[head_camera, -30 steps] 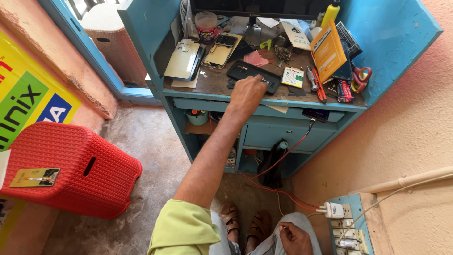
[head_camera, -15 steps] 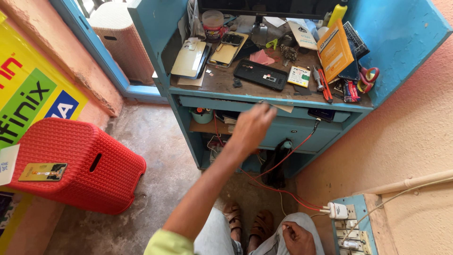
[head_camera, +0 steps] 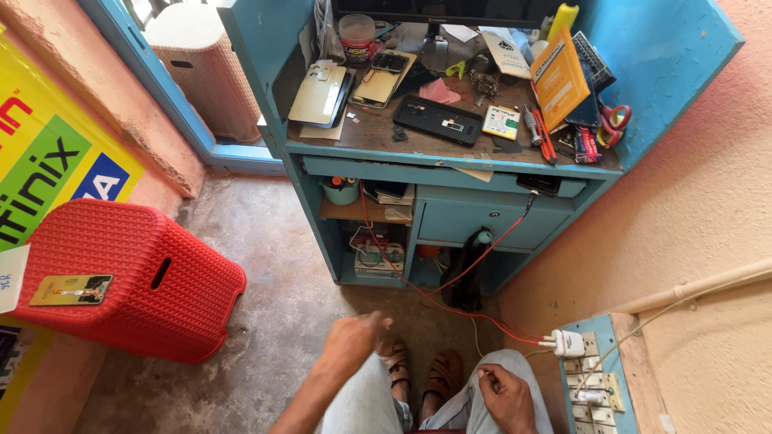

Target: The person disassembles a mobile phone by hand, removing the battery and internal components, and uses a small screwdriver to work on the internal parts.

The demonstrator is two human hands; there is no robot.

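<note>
Looking down from head height, the view took in a seated person's lap, two sandalled feet [head_camera: 418, 371] and a bare concrete floor [head_camera: 273, 265]. The left hand [head_camera: 354, 341] hung in the air above the left knee, empty, its fingers curled loosely together and touching nothing. The right hand [head_camera: 505, 394] rested on the right knee of the light grey trousers [head_camera: 378, 402], fingers folded into a loose fist — whether anything lay inside it could not be told.

Ahead stood a blue painted wooden desk [head_camera: 450, 165], well apart from both hands. On its dark top lay a black rectangular phone [head_camera: 438, 119], face down, near the front edge. To its left sat a white tablet-like slab [head_camera: 319, 94] and a gold-coloured phone back [head_camera: 381, 80]; behind them, a round plastic jar with a pale lid [head_camera: 357, 36]. To the right were an orange cardboard packet [head_camera: 559, 79] leaning upright, a small white card [head_camera: 502, 122], a red-handled tool [head_camera: 544, 133] and scissors with red and green handles [head_camera: 615, 120].

Red wires [head_camera: 450, 309] ran from under the desk across the floor to a white plug [head_camera: 568, 343] on a blue switch board [head_camera: 599, 378] just beside the right knee.

At the left stood a red woven-pattern plastic stool [head_camera: 145, 281] — on it lay a flat gold-coloured card [head_camera: 71, 289]. A tan woven basket [head_camera: 205, 68] stood beyond the doorway.
</note>
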